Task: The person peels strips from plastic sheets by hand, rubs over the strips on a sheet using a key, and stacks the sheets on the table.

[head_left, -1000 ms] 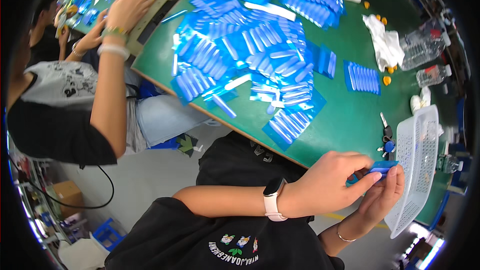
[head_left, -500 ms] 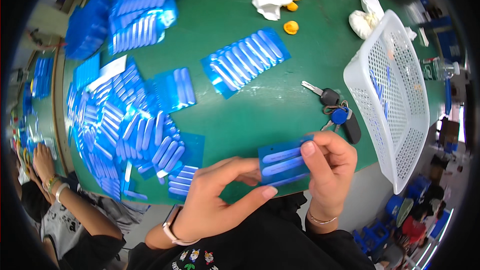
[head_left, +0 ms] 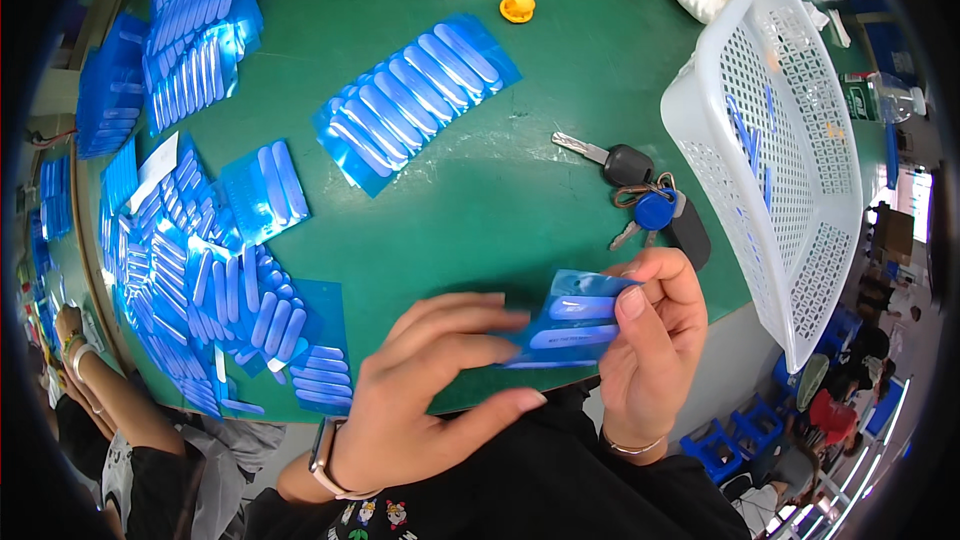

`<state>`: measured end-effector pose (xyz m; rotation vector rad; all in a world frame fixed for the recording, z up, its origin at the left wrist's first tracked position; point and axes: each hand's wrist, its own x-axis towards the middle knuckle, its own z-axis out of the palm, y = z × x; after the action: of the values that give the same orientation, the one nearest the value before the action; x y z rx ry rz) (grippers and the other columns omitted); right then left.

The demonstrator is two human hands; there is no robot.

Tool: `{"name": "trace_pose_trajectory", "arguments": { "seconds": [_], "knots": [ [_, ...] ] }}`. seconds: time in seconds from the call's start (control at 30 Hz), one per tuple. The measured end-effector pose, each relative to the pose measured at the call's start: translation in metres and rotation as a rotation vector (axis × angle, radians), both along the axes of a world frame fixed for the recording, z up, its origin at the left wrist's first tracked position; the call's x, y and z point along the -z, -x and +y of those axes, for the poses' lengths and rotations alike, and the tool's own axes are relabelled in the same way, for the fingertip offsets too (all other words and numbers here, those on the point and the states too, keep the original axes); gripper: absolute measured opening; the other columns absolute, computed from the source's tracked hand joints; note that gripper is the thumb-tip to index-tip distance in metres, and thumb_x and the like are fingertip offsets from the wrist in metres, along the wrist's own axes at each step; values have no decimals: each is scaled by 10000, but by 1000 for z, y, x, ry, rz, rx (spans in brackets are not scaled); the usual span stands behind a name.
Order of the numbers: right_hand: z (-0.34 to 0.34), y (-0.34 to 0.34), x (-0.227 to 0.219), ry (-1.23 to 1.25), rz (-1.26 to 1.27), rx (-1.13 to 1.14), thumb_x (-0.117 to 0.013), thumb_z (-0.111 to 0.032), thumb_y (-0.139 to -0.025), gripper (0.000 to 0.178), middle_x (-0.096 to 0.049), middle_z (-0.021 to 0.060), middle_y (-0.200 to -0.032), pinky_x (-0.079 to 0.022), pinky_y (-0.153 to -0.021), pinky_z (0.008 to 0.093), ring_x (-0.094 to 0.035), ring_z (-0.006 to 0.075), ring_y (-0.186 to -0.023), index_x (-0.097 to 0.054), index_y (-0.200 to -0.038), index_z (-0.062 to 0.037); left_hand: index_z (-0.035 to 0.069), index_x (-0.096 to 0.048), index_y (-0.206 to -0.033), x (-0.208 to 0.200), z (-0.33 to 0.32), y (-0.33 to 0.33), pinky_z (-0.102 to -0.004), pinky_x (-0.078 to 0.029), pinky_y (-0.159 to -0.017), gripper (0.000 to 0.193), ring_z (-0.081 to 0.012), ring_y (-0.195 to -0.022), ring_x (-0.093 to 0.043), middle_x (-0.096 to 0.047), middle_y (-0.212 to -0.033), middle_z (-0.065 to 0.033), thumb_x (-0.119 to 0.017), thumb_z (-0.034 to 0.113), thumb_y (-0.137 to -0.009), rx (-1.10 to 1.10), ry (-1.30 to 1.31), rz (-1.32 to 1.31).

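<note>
My right hand [head_left: 655, 340] pinches the right edge of a small blue film sheet [head_left: 572, 312] between thumb and fingers. Long, rounded blue strips lie in rows on that sheet, which is tilted above the table's near edge. My left hand [head_left: 430, 380] is at the sheet's left side, its fingers stretched and thumb apart. Its fingertips overlap the sheet's edge in view; whether they touch it I cannot tell. Farther off, a larger blue sheet with several strips [head_left: 415, 100] lies flat on the green table [head_left: 440, 230].
Left of me spreads a heap of blue strip sheets [head_left: 170, 270], with more stacks [head_left: 200, 30] behind. Keys [head_left: 640, 195] lie to the right, beside a white perforated basket [head_left: 690, 120] holding a few blue strips. An orange piece [head_left: 517, 7] lies far off. Another person's arm [head_left: 130, 400] is at left.
My left hand's fingers have spread and drawn slightly away from the sheet. The sheet has tilted in my right hand's pinch. The whole view has shifted, with table items appearing farther left.
</note>
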<state>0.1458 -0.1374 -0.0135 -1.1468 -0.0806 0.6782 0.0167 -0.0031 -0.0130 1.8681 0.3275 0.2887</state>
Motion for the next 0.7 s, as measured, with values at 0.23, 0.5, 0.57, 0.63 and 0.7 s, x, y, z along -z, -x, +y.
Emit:
{"name": "trace_pose_trajectory", "arguments": {
  "seconds": [0.23,0.5,0.57,0.63,0.7],
  "knots": [
    [-30,4,15,332,-356,-80,-712,41,-804,249,-664,95,-885,-501,-655,222,-632,102,-770,-572,-1008,18,-1,-514,-1208,-16,12,1,-262,-443,-713,554,-122,-808,-576,-606,-853,-61,-774,-29,-719,-277,268,441],
    [-43,-2,3,733,-1168,-308,-775,26,-665,318,-630,82,-868,-450,-547,285,-576,196,-659,-656,-955,-23,71,-606,-1176,2,-3,15,-555,-396,-980,509,-396,-1182,-515,-566,-1212,-144,-787,140,-705,82,-722,117],
    [-40,-11,6,692,-1312,-386,-780,8,-650,338,-632,79,-919,-450,-582,294,-586,205,-716,-670,-967,-28,79,-602,-1195,0,-19,20,-574,-368,-1006,520,-404,-1219,-489,-546,-1263,-149,-781,173,-716,164,-712,140],
    [-35,-20,11,617,-1478,-472,-784,-73,-638,392,-617,86,-1063,-439,-683,328,-572,236,-839,-688,-1017,-50,107,-578,-1266,4,-28,21,-614,-300,-1050,571,-417,-1315,-400,-473,-1384,-163,-757,268,-748,303,-738,161],
    [-31,-24,5,680,-1447,-575,-784,-107,-646,421,-598,115,-1119,-445,-753,361,-552,278,-903,-683,-1053,-63,117,-570,-1283,6,-30,16,-612,-295,-1054,589,-415,-1326,-383,-452,-1402,-161,-751,294,-751,308,-706,216]
  ]
}}
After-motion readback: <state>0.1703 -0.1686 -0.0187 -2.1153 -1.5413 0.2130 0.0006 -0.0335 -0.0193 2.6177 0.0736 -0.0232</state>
